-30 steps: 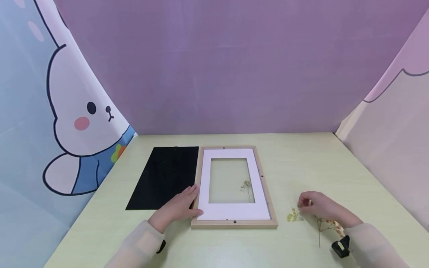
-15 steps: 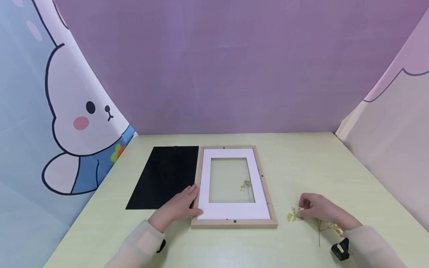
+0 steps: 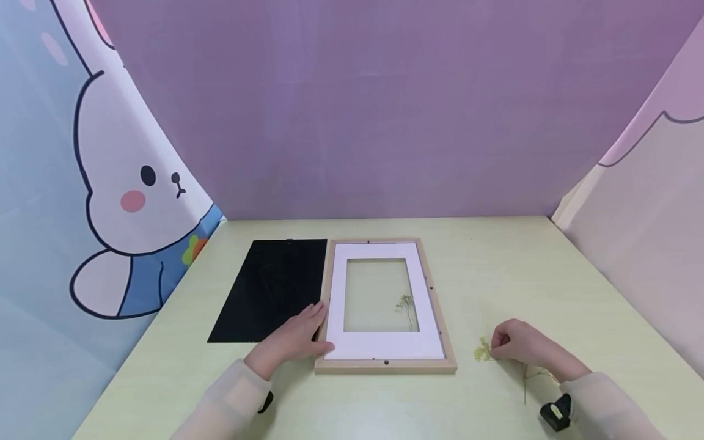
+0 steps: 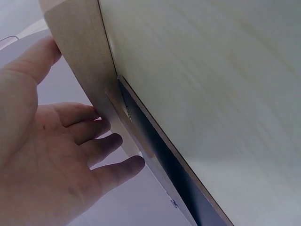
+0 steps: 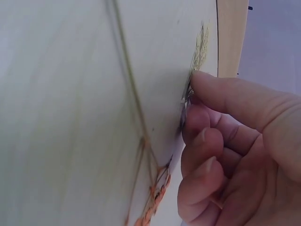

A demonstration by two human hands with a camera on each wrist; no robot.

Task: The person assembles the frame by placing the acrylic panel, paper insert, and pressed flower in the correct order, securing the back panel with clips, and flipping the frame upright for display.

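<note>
The fingers of my left hand (image 3: 291, 337) rest along the left edge of a wooden picture frame (image 3: 386, 368), which lies flat with a white mat (image 3: 379, 346) in it. Inside the mat's window, at lower right, is a small dried flower sprig (image 3: 405, 302). To the right of the frame, my right hand (image 3: 533, 349) pinches a yellow dried flower sprig (image 3: 482, 351) between thumb and fingertips, low over the table. Below that hand lies an orange dried flower sprig (image 5: 157, 195) with a long thin stem, partly hidden by the wrist in the head view.
A black backing panel (image 3: 269, 287) lies against the frame's left side. The pale table (image 3: 478, 256) meets a purple backdrop (image 3: 379, 110) behind. A rabbit-print cloth (image 3: 132, 201) hangs on the left. Small black wrist devices (image 3: 557, 413) sit under the sleeves.
My right hand has moved slightly down and closed its fingertips on the yellow sprig, which has shifted and turned a little. The left hand and the frame stay put.
</note>
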